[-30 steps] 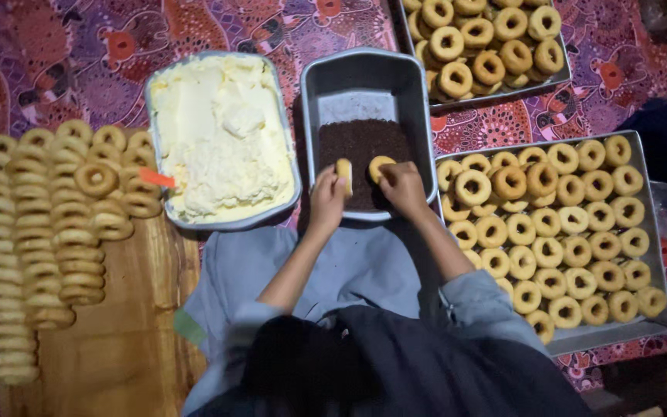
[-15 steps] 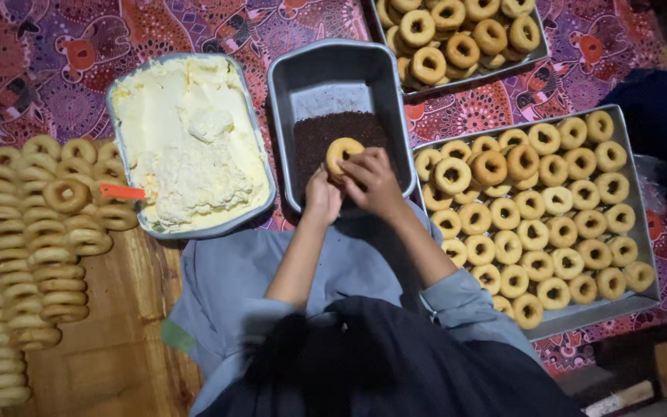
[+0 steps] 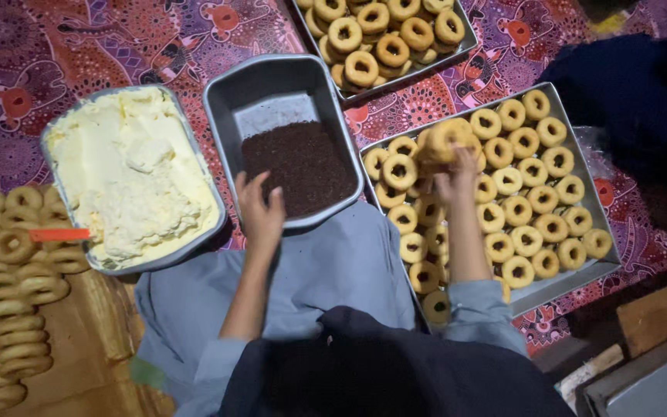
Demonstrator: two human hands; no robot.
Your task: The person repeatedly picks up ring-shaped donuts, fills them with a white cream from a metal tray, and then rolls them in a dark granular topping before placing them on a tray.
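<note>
Right hand [image 3: 457, 171]: closed on a doughnut [image 3: 445, 139], above the doughnut tray [image 3: 580, 272].
Left hand [image 3: 260, 212]: loosely open, empty, at sprinkle pan [image 3: 221, 123] rim.
Doughnut: light, soft, crumbly; best pinched gently by outer edge.

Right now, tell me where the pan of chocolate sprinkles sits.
In the head view, the sprinkle pan sits centre, between the cream tray and the doughnut tray, under the left hand.

The person wears a pale blue-grey long-sleeved garment with cuffs ending above bare forearms, a dark navy cloth draped near, and both hands uncovered, ringless.
</note>
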